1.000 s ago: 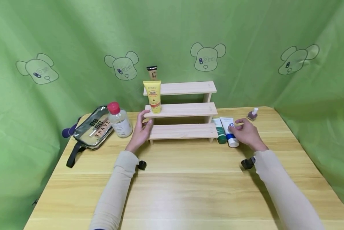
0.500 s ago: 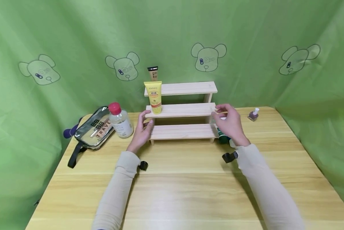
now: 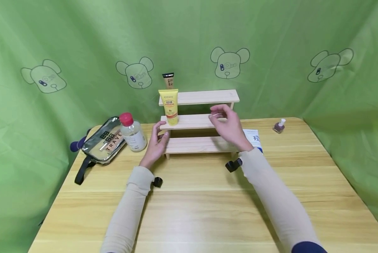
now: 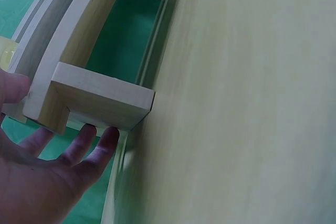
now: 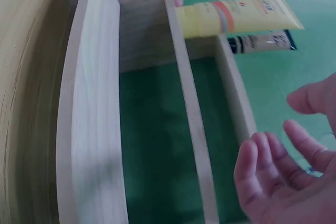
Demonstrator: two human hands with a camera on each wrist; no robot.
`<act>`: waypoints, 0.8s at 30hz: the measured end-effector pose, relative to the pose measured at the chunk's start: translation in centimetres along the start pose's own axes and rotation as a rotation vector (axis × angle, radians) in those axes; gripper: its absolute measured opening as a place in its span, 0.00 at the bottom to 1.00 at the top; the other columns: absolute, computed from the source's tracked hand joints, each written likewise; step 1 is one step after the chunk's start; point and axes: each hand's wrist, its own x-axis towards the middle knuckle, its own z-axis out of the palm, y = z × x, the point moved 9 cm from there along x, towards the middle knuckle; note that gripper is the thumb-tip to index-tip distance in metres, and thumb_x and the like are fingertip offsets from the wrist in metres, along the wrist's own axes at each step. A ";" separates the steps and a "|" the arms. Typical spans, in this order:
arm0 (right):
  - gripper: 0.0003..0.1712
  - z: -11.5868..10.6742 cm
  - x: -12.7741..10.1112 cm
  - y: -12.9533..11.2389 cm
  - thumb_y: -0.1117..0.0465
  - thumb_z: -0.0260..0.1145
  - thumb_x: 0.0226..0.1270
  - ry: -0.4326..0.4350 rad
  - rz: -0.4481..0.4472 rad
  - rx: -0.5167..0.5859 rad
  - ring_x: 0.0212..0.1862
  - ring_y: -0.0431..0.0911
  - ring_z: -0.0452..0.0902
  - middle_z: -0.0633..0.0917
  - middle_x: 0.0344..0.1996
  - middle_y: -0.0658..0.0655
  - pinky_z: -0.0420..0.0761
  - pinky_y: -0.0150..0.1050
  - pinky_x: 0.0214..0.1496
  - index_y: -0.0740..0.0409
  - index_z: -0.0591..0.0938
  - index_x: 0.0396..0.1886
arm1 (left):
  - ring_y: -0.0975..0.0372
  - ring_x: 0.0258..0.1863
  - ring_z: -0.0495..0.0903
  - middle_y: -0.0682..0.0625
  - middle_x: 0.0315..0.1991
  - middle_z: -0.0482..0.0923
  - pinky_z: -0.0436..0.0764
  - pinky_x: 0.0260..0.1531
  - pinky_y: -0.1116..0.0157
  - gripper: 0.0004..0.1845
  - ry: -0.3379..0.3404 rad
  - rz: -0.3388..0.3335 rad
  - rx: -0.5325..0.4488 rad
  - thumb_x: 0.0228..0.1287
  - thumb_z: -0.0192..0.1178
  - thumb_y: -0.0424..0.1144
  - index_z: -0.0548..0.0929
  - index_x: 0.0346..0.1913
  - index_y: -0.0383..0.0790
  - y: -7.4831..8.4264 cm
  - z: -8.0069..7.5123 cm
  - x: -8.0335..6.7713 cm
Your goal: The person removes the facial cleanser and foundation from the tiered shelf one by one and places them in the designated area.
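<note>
A three-step wooden shelf (image 3: 201, 144) stands at the back of the table. My left hand (image 3: 155, 146) holds its left end, thumb and index finger at the middle step and other fingertips against the side panel (image 4: 102, 95). In front of the middle step's right half, my right hand (image 3: 229, 127) hovers with loosely bent fingers and nothing between them. A yellow tube (image 3: 170, 105) stands on the middle step's left end. Behind it rises a beige tube with a black end (image 3: 168, 81). My right wrist partly covers a white and blue tube (image 3: 253, 137).
A clear travel pouch (image 3: 103, 142) and a red-capped bottle (image 3: 133, 135) sit left of the shelf, with a purple object (image 3: 77, 144) behind the pouch. A small nail polish bottle (image 3: 279, 126) stands at the back right. Green curtain (image 3: 271, 88) hangs close behind.
My right hand has left the white and blue tube and moved left past the shelf's right end to in front of the middle step. My left hand has stayed in place.
</note>
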 end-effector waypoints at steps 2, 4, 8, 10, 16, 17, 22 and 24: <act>0.22 1.2 0.6 -0.3 0.64 0.68 0.78 -0.033 -0.013 0.033 0.60 0.53 0.82 0.85 0.61 0.65 0.84 0.40 0.68 0.65 0.80 0.67 | 0.37 0.76 0.70 0.45 0.86 0.57 0.73 0.75 0.36 0.25 -0.003 -0.003 -0.007 0.86 0.53 0.39 0.65 0.79 0.57 0.1 0.0 0.0; 0.24 2.4 1.0 -0.6 0.65 0.70 0.78 -0.063 -0.020 0.080 0.61 0.54 0.82 0.84 0.62 0.65 0.85 0.43 0.69 0.65 0.78 0.69 | 0.36 0.77 0.69 0.45 0.86 0.56 0.72 0.76 0.35 0.26 -0.004 -0.003 -0.014 0.86 0.53 0.38 0.64 0.80 0.56 0.1 0.0 0.0; 0.29 4.5 1.7 -1.0 0.64 0.72 0.76 -0.092 -0.031 0.163 0.64 0.56 0.84 0.85 0.64 0.64 0.86 0.47 0.71 0.62 0.76 0.73 | 0.36 0.78 0.67 0.45 0.87 0.55 0.70 0.77 0.35 0.27 -0.007 0.006 -0.029 0.86 0.53 0.37 0.63 0.81 0.54 0.1 0.2 0.1; 0.32 5.4 2.1 -1.1 0.63 0.73 0.76 -0.099 -0.039 0.199 0.67 0.58 0.83 0.84 0.66 0.66 0.85 0.49 0.72 0.62 0.75 0.75 | 0.36 0.79 0.67 0.45 0.87 0.55 0.70 0.77 0.35 0.27 -0.011 0.007 -0.032 0.86 0.53 0.36 0.63 0.81 0.54 0.1 0.3 0.1; 0.38 7.7 3.0 -1.6 0.64 0.75 0.73 -0.154 -0.049 0.277 0.72 0.62 0.80 0.81 0.72 0.68 0.82 0.51 0.76 0.61 0.71 0.79 | 0.37 0.77 0.69 0.47 0.86 0.57 0.73 0.75 0.36 0.26 -0.015 0.012 -0.012 0.86 0.53 0.37 0.65 0.79 0.57 -0.1 0.2 0.2; 0.39 8.1 3.1 -1.8 0.64 0.76 0.73 -0.168 -0.046 0.287 0.72 0.61 0.79 0.81 0.72 0.67 0.82 0.51 0.77 0.60 0.72 0.79 | 0.37 0.77 0.69 0.46 0.86 0.57 0.73 0.76 0.36 0.26 -0.014 0.016 -0.007 0.86 0.53 0.38 0.65 0.79 0.57 -0.1 0.1 0.2; 0.43 9.4 3.7 -2.5 0.68 0.79 0.67 -0.220 -0.037 0.330 0.73 0.58 0.79 0.81 0.73 0.63 0.81 0.52 0.77 0.56 0.73 0.80 | 0.38 0.82 0.64 0.46 0.87 0.56 0.69 0.79 0.36 0.26 -0.015 0.026 -0.005 0.87 0.52 0.38 0.64 0.80 0.55 0.0 -0.1 0.1; 0.45 9.8 3.9 -2.6 0.69 0.81 0.65 -0.233 -0.028 0.336 0.73 0.57 0.79 0.81 0.73 0.62 0.81 0.52 0.77 0.55 0.72 0.80 | 0.38 0.82 0.63 0.46 0.87 0.56 0.68 0.80 0.36 0.26 -0.016 0.023 -0.005 0.87 0.52 0.38 0.64 0.80 0.55 0.0 -0.2 0.1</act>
